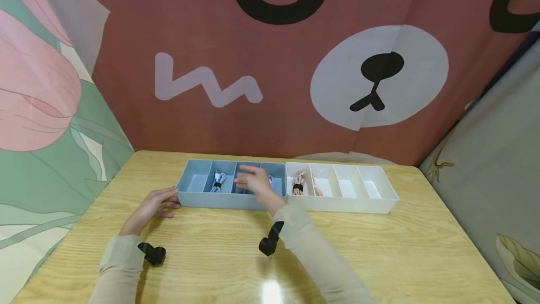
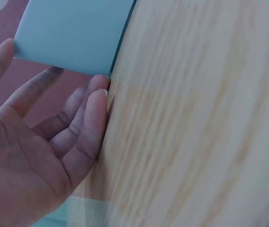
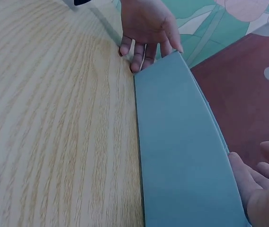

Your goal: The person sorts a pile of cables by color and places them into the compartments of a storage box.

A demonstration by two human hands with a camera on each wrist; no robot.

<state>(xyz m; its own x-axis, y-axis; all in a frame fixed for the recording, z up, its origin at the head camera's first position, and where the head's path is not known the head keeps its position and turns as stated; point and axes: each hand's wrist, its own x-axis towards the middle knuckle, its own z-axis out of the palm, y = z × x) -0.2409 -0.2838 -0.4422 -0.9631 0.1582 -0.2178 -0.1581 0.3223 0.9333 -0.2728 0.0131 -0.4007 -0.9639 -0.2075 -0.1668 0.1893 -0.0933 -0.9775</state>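
A blue divided storage box (image 1: 219, 200) stands at the table's back. My left hand (image 1: 152, 208) touches its left end with loosely extended fingers; the left wrist view shows the thumb and fingertips against the box's end wall (image 2: 77, 33). Over the box's right half is my right hand (image 1: 263, 190), fingers spread and nothing seen between them. In the right wrist view, one digit of that hand (image 3: 267, 194) lies at the rim. A bundled light-blue cable (image 1: 218, 182) with a black tie lies in the second compartment. My right hand partly hides the third and fourth compartments.
End to end with the blue box stands a white divided box (image 1: 350, 204). Its first compartment holds a pink cable bundle (image 1: 298, 184) with a black tie; another pink cable (image 1: 317, 186) shows in its second. A patterned cloth (image 1: 274, 125) hangs right behind the wooden table (image 1: 219, 257).
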